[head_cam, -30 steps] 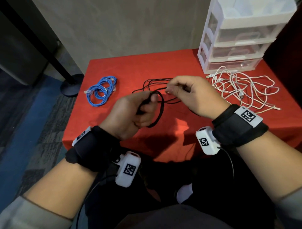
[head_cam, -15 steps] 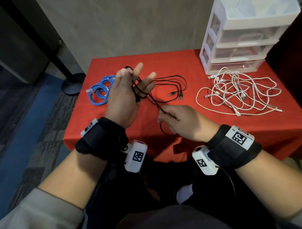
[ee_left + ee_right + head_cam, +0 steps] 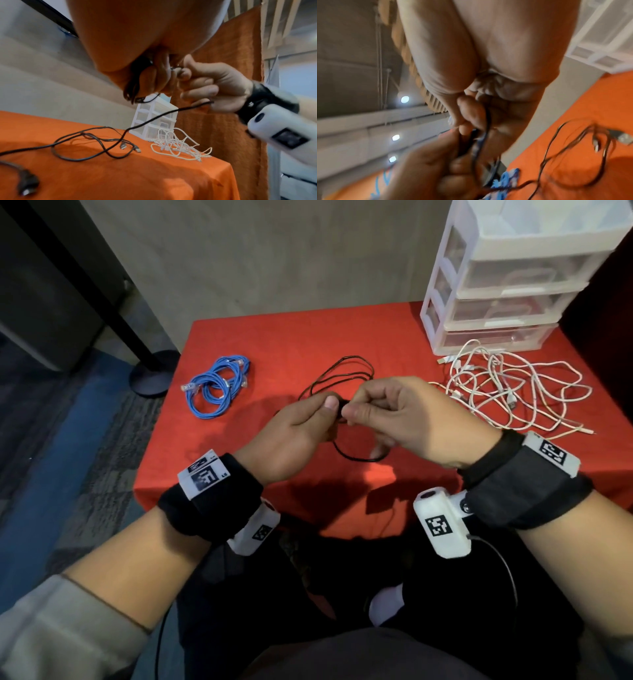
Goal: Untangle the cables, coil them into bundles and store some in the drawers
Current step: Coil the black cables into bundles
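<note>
Left hand (image 3: 301,429): raised above the table, thumb and fingers curled round several turns of the black cable (image 3: 342,371); in the left wrist view the dark loops pass through the curled fingers.
Right hand (image 3: 407,416): close against the left, fingertips pinching the same black cable just beside the left thumb; a strand runs out under its palm in the left wrist view.
Black cable: partly gathered between the two hands, with one loop hanging below them; the rest lies loose on the red cloth behind the hands, its two plug ends (image 3: 130,146) lying side by side on the table.
Blue cable (image 3: 214,386): a coiled bundle lying on the left part of the table, well apart from the hands.
White cables (image 3: 507,392): a loose tangle on the right part of the table, just in front of the drawer unit.
Drawer unit (image 3: 513,278): white frame with translucent drawers, standing at the far right corner of the table; all drawers pushed in. Faint shapes show through the fronts, but what lies inside cannot be made out.
Table (image 3: 274,344): covered with a red cloth.
</note>
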Demonstrator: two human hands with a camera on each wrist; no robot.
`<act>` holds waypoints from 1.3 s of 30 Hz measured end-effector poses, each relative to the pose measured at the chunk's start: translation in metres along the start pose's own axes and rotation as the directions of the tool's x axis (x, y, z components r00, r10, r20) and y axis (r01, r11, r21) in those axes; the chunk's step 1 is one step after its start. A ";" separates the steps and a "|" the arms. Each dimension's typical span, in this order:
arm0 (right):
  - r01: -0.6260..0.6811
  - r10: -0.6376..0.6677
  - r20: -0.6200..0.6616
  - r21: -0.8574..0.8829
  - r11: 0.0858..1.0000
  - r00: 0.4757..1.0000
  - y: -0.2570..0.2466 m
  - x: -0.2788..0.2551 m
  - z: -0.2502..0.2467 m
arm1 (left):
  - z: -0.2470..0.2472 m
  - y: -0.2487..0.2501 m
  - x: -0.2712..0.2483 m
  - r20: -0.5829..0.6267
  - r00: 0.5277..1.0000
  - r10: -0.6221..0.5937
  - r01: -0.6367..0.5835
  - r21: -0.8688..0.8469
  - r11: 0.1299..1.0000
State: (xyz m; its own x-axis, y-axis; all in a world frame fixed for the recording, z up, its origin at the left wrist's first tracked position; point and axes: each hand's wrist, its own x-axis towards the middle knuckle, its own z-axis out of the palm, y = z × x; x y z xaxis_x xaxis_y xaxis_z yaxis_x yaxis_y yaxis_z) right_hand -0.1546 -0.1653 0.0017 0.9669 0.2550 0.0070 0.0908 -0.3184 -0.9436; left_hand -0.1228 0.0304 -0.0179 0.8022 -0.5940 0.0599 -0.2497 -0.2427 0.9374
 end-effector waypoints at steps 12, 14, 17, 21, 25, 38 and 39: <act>0.070 -0.077 -0.130 -0.053 0.996 0.988 0.014 0.018 -0.004 | -0.019 0.027 -0.001 0.153 0.963 -0.223 0.259 -0.755 0.602; 0.036 -0.045 -0.116 -0.084 0.996 0.992 0.027 0.020 0.003 | -0.024 0.028 0.006 0.040 0.977 -0.212 0.129 -0.895 0.427; 0.017 -0.021 -0.017 -0.175 0.984 1.000 0.041 0.016 0.022 | -0.032 0.026 0.017 -0.212 0.944 -0.251 -0.114 -0.928 0.354; 0.075 -0.072 0.023 -0.330 0.941 0.997 0.040 0.015 0.039 | -0.017 0.017 0.024 -0.477 0.876 -0.075 -0.141 -0.401 0.905; 0.167 -0.192 0.001 -0.490 0.855 0.981 0.029 0.021 0.030 | -0.009 -0.005 0.013 -0.083 0.985 0.150 -0.053 0.685 0.726; 0.210 -0.309 -0.064 -0.604 0.769 0.949 0.061 0.053 0.019 | -0.071 0.041 0.002 0.089 0.924 -0.372 0.380 -0.106 0.919; 0.195 -0.285 -0.052 -0.609 0.768 0.957 0.068 0.055 0.024 | -0.078 0.048 0.000 0.105 0.936 -0.336 0.351 -0.200 0.915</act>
State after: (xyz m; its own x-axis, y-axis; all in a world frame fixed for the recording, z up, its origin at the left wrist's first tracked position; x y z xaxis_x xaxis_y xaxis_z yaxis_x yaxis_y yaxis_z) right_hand -0.1008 -0.1513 -0.0702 0.9122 0.2870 0.2925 0.4038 -0.7513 -0.5220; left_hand -0.0924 0.0789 0.0543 0.7779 -0.5549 -0.2948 0.1614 -0.2770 0.9472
